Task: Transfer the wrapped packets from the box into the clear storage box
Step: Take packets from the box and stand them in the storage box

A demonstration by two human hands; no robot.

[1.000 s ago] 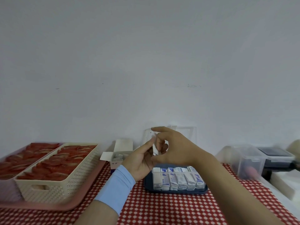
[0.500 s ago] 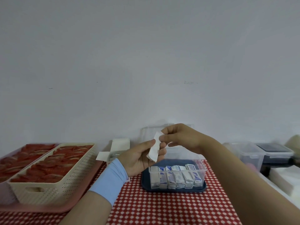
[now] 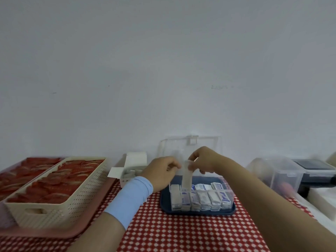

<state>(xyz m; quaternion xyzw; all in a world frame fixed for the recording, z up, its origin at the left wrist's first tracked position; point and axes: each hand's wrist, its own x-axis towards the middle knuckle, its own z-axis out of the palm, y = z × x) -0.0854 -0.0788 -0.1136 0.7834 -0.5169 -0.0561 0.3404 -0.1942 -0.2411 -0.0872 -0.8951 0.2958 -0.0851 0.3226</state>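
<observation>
My right hand [image 3: 204,160] pinches the top of a white wrapped packet [image 3: 187,176] held upright, its lower end dipping into the clear storage box [image 3: 228,194]. Rows of white and blue packets [image 3: 203,198] stand inside that box, whose lid [image 3: 190,144] is tilted up at the back. My left hand [image 3: 161,171], with a light blue wristband, hovers just left of the packet with fingers curled, holding nothing that I can see. The open white cardboard box [image 3: 133,167] with more packets sits behind and left of it.
The clear box rests on a dark blue tray [image 3: 198,211] on a red checked tablecloth [image 3: 181,231]. A cream basket [image 3: 60,193] of red packets sits on a pink tray [image 3: 45,233] at left. Clear lidded containers [image 3: 280,173] stand at right.
The packet passed from between both hands to my right hand alone, turned upright and came down into the clear box. My left hand let go and curled up beside it.
</observation>
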